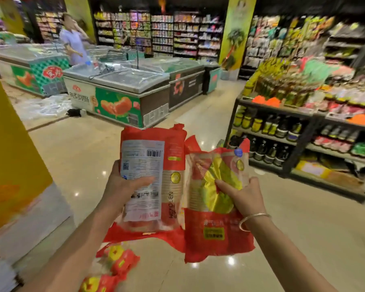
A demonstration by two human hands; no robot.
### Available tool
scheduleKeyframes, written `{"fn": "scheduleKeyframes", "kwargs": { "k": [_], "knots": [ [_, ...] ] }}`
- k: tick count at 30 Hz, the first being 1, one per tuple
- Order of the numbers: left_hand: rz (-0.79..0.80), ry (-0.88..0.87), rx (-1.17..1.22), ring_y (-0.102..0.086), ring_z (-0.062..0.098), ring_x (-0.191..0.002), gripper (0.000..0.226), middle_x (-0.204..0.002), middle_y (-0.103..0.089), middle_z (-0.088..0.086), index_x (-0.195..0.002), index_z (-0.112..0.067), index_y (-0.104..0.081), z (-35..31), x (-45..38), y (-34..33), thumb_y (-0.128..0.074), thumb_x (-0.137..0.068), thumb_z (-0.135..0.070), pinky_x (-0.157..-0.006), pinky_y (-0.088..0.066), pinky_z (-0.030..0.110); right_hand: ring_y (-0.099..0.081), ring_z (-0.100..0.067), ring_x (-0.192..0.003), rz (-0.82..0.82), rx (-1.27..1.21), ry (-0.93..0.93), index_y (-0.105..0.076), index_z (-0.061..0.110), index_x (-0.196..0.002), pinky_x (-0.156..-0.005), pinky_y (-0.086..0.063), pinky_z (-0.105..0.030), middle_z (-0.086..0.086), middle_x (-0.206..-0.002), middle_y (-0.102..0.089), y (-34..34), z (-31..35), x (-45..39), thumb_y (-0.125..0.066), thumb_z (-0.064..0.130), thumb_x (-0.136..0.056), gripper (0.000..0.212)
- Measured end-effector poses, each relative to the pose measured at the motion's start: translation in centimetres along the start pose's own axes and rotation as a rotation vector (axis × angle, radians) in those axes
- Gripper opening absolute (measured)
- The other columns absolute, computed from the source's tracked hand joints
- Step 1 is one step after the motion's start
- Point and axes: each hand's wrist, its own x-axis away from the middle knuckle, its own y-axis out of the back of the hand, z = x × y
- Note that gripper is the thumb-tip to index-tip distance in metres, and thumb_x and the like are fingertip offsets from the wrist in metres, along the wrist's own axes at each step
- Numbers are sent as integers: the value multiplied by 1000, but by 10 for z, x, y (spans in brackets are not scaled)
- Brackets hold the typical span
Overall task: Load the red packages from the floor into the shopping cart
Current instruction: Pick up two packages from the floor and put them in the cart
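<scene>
My left hand grips a red package held upright, its white label and barcode facing me. My right hand grips a second red package with a gold and yellow front, held beside the first. Both packages are lifted above the floor in front of me. More red and yellow packages lie on the shiny floor below my left forearm. No shopping cart is in view.
Chest freezers stand ahead and to the left, with a person behind them. A shelf unit of bottles and jars lines the right. A yellow stand sits at the left. Tiled floor runs ahead between freezers and shelves.
</scene>
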Motion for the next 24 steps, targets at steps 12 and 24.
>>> {"fn": "scheduleKeyframes", "kwargs": {
  "k": [12,24],
  "knots": [
    [393,-22,50,-72,24,-93,91,-107,-72,5,-121,-16,-52,-23,-35,-327,-91,-38,-27,-78,-59,46,-59,-10,-81,-392,-10,11,-41,10,-108,-62,-49,-27,3,-92,-57,275,-20,-98,-91,23,-63,68],
    [774,-66,5,-73,25,-90,81,-106,-72,8,-117,-18,-52,-33,-105,-608,-89,-45,-21,-77,-59,47,-63,-21,-92,-750,4,-71,-46,9,-115,-76,-53,-40,-5,-104,-62,449,-62,-216,-92,33,-58,77]
  ]
}}
